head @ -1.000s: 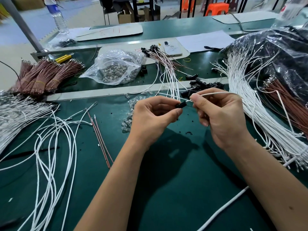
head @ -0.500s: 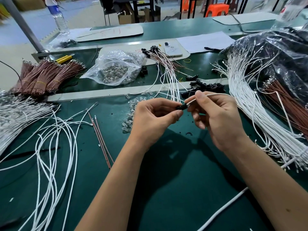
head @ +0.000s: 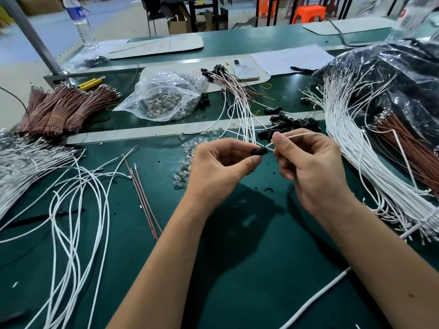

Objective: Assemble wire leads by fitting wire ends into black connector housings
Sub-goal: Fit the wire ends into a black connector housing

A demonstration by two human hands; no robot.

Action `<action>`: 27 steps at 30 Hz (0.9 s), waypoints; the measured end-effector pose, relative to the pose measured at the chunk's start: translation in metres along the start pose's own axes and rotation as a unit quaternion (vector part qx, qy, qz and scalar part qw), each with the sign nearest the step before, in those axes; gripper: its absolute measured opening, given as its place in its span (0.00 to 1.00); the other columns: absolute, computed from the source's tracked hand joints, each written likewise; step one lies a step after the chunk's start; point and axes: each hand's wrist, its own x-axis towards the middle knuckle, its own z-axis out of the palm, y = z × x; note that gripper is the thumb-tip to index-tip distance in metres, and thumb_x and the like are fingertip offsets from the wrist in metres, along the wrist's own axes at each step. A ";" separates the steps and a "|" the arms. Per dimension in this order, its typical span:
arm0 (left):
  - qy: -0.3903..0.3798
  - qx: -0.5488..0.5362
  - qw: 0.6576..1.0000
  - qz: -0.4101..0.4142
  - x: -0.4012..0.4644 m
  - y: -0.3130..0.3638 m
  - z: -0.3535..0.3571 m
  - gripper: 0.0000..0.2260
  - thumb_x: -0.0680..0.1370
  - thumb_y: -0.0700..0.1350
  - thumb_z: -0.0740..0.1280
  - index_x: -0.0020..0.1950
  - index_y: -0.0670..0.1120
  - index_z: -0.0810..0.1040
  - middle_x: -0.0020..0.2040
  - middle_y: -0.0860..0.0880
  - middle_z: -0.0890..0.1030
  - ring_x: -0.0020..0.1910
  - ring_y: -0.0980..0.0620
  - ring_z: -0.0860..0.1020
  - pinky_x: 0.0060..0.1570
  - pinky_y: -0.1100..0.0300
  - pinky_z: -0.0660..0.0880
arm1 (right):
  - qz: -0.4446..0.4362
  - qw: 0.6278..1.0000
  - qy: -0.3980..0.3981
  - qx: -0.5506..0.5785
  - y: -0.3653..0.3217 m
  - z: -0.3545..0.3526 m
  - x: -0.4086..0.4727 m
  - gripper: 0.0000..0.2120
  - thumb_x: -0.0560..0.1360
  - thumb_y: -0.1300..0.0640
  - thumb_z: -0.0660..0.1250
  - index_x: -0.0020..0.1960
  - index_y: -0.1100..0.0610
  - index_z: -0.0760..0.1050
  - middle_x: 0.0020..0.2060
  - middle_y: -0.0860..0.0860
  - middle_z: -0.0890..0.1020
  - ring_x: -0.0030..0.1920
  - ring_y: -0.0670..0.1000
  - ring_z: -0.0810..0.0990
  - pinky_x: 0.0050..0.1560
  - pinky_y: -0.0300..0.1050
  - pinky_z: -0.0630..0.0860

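Left hand [head: 221, 169] pinching a small black plastic connector housing [head: 260, 151] between thumb and forefinger, above the dark green work mat [head: 249, 269]. Right hand [head: 311, 172] just beside it, pinching a thin white insulated wire [head: 299, 134] near its end, tip at the housing's mouth. Behind, a pile of loose black housings [head: 294, 123] and a big bundle of white wires [head: 356, 150] to the right.

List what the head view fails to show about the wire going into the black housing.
- How far the white wire sits inside the black connector housing: the joint is too small.
- The housing's far side: left hand fingertips cover it.
- The wire's other end: lost among the white wire bundle behind the right hand.
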 end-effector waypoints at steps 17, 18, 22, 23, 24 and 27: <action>0.004 -0.001 1.000 -0.003 0.000 0.001 0.001 0.06 0.72 0.33 0.77 0.48 0.38 0.86 0.41 0.40 0.86 0.36 0.53 0.81 0.40 0.62 0.78 | -0.020 0.999 -0.007 -0.034 0.005 0.005 -0.002 0.15 0.81 0.53 0.67 0.39 0.57 0.84 0.31 0.58 0.79 0.27 0.51 0.72 0.23 0.38 0.65; 0.006 -0.001 1.000 -0.003 0.000 0.001 0.001 0.06 0.72 0.33 0.77 0.48 0.38 0.86 0.41 0.40 0.86 0.36 0.53 0.81 0.40 0.63 0.78 | -0.021 0.999 -0.002 -0.033 0.006 0.005 -0.002 0.16 0.82 0.53 0.65 0.40 0.58 0.84 0.32 0.59 0.80 0.27 0.50 0.73 0.22 0.38 0.65; 0.005 0.001 1.000 -0.001 0.000 0.001 0.000 0.07 0.72 0.34 0.78 0.49 0.39 0.86 0.41 0.41 0.87 0.37 0.52 0.82 0.41 0.61 0.79 | -0.031 0.996 0.024 -0.077 0.008 0.004 -0.002 0.11 0.82 0.56 0.68 0.44 0.60 0.81 0.32 0.54 0.80 0.28 0.48 0.73 0.23 0.39 0.67; 0.004 0.003 1.000 -0.001 0.000 0.001 0.000 0.07 0.72 0.35 0.78 0.49 0.39 0.86 0.41 0.41 0.87 0.38 0.52 0.82 0.42 0.61 0.79 | -0.034 0.996 0.030 -0.080 0.008 0.004 -0.003 0.10 0.82 0.56 0.69 0.43 0.58 0.80 0.32 0.54 0.80 0.28 0.48 0.73 0.23 0.39 0.67; 0.003 0.005 1.000 -0.001 0.000 0.001 0.000 0.07 0.72 0.35 0.78 0.49 0.39 0.86 0.41 0.41 0.87 0.38 0.52 0.82 0.42 0.61 0.79 | -0.036 0.996 0.031 -0.078 0.009 0.003 -0.003 0.09 0.81 0.57 0.70 0.42 0.56 0.78 0.32 0.53 0.79 0.27 0.48 0.72 0.23 0.39 0.66; 0.004 0.007 1.000 -0.002 0.000 0.001 0.000 0.07 0.72 0.35 0.78 0.49 0.39 0.86 0.41 0.40 0.86 0.37 0.52 0.82 0.40 0.61 0.79 | -0.021 0.998 0.005 -0.056 0.008 0.004 -0.003 0.10 0.78 0.57 0.73 0.39 0.55 0.77 0.27 0.53 0.74 0.25 0.49 0.67 0.24 0.39 0.63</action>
